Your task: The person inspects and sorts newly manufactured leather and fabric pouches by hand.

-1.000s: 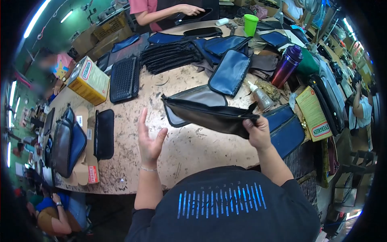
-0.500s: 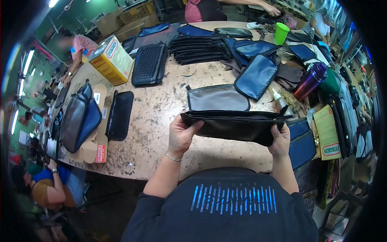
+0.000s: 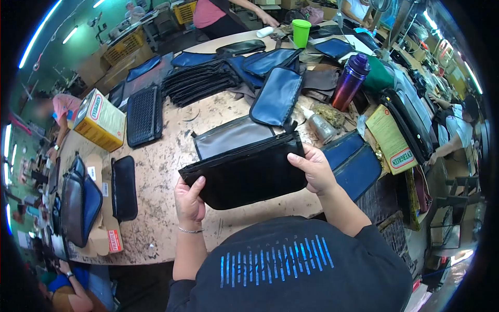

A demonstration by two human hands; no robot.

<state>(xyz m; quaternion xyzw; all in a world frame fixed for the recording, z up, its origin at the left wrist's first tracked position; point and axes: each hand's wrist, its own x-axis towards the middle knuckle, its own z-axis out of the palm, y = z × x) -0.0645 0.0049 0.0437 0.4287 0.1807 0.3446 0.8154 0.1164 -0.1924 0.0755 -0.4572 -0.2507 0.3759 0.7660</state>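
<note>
A black zippered pouch (image 3: 249,179) is held up over the near side of the table, its broad face turned toward me. My left hand (image 3: 190,203) grips its left end, with the thumb on the front. At the right end, my right hand (image 3: 314,169) is closed on it in the same way; the fingers behind are hidden. The zipper edge runs along the top, with a dark tab sticking up at the right. Just behind lies a grey-faced pouch piece (image 3: 234,138), partly covered by the held one. A blue panel (image 3: 277,96) lies beyond it.
A stack of black pouches (image 3: 200,82) lies farther back. To the left are a yellow can (image 3: 101,122), a woven black pouch (image 3: 144,117) and cardboard (image 3: 99,229). A purple bottle (image 3: 351,83), glue bottle (image 3: 319,126) and green cup (image 3: 301,34) stand right. Other people work around.
The pouch has tilted so that more of its front face shows, with its right end now higher. Both hands still hold its ends. My view has swung to the right.
</note>
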